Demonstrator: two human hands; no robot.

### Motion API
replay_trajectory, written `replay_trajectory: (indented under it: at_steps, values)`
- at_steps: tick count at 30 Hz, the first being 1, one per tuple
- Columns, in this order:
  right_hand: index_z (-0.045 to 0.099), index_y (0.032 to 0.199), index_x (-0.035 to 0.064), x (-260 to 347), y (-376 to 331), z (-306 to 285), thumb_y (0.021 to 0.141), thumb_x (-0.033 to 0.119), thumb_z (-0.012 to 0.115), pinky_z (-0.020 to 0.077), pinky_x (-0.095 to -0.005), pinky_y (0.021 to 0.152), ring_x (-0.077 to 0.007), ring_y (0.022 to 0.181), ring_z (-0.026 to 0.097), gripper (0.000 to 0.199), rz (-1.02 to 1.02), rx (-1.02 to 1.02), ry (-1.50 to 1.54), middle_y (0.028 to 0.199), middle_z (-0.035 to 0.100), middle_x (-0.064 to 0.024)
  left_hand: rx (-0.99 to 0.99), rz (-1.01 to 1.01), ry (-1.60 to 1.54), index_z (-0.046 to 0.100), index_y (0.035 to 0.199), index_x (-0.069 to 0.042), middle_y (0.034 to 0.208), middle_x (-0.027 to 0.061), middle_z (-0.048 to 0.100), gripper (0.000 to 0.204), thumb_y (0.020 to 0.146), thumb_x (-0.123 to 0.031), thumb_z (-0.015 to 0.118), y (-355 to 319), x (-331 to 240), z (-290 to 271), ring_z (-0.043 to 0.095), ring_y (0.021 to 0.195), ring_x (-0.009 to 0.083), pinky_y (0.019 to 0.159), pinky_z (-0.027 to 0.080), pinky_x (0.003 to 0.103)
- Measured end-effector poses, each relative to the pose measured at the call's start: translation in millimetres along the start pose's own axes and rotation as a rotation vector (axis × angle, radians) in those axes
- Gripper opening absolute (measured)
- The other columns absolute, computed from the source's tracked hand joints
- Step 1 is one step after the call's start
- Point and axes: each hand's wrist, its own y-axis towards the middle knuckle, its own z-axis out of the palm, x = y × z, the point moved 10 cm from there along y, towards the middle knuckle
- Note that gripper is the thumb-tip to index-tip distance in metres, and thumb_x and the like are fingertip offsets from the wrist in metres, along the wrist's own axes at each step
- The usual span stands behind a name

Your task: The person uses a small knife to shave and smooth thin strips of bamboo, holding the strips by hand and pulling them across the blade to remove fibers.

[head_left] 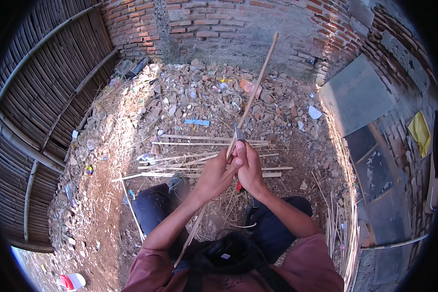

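A long bamboo strip [258,87] runs slantwise between my knees, from beside my lap up toward the brick wall. My left hand [217,176] is closed around its middle. In my right hand [248,168] is a knife [239,134], its short blade lying against the strip just beyond my fingers. A bit of red shows below that hand; whether it is the knife's handle end I cannot tell. Both hands touch each other, thumbs close together. Several pale split bamboo strips [160,174] lie crosswise on the ground beyond my knees, partly hidden behind my hands.
Rubble and litter [180,92] cover the ground up to a brick wall [214,24]. A bamboo-slat wall [39,97] stands at the left. On the right, more long strips [348,233] lie beside leaning grey boards [357,92]. A red and white container [73,281] sits at the lower left.
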Motion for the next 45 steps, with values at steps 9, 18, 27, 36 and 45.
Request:
replay_trajectory:
  at_steps: [9, 18, 27, 36, 45]
  values:
    - [0.049, 0.089, 0.0073, -15, -3, 5, 0.112, 0.044, 0.039, 0.028, -0.0244, 0.044, -0.0041, 0.049, 0.035, 0.045, 0.147, 0.054, 0.254, 0.064, 0.047, 0.001, 0.07, 0.069, -0.023, 0.056, 0.108, 0.012, 0.079, 0.0216, 0.068, 0.083, 0.078, -0.061, 0.084, 0, -7, 4, 0.071, 0.073, 0.0376, 0.07, 0.055, 0.044]
    - [0.049, 0.081, 0.0079, -21, 2, 14, 0.11, 0.05, 0.042, 0.0332, -0.026, 0.05, -0.006, 0.054, 0.04, 0.052, 0.177, 0.237, 0.162, 0.063, 0.043, 0.0033, 0.133, -0.064, 0.097, 0.057, 0.1, 0.014, 0.074, 0.026, 0.068, 0.085, 0.076, -0.062, 0.085, -2, 5, -1, 0.073, 0.071, 0.0395, 0.068, 0.056, 0.046]
    - [0.046, 0.088, 0.012, -23, -12, 27, 0.111, 0.048, 0.042, 0.0234, -0.0227, 0.039, -0.0022, 0.046, 0.028, 0.043, 0.628, 0.561, 0.684, 0.064, 0.038, 0.0063, 0.122, -0.094, 0.091, 0.061, 0.108, 0.005, 0.073, 0.0146, 0.066, 0.054, 0.09, -0.042, 0.079, 0, -1, 1, 0.066, 0.063, 0.0254, 0.063, 0.051, 0.041]
    - [0.06, 0.124, 0.0031, -13, 20, -31, 0.109, 0.045, 0.051, 0.0262, -0.0192, 0.042, 0.0014, 0.05, 0.033, 0.046, 0.323, 0.119, 0.409, 0.07, 0.039, 0.0091, 0.241, -0.203, -0.307, 0.062, 0.112, -0.005, 0.07, 0.0046, 0.064, 0.048, 0.113, -0.045, 0.036, 7, 17, 1, 0.045, 0.045, 0.0099, 0.045, 0.038, 0.028]
    - [0.064, 0.125, 0.0044, -24, 38, -24, 0.109, 0.037, 0.056, 0.0249, -0.0199, 0.042, 0.0006, 0.046, 0.029, 0.038, 0.364, 0.148, 0.644, 0.067, 0.036, 0.0099, 0.534, -0.277, -0.472, 0.064, 0.115, -0.004, 0.075, 0.0101, 0.068, 0.064, 0.112, -0.053, 0.024, -5, 2, 33, 0.056, 0.046, 0.0123, 0.047, 0.047, 0.026]
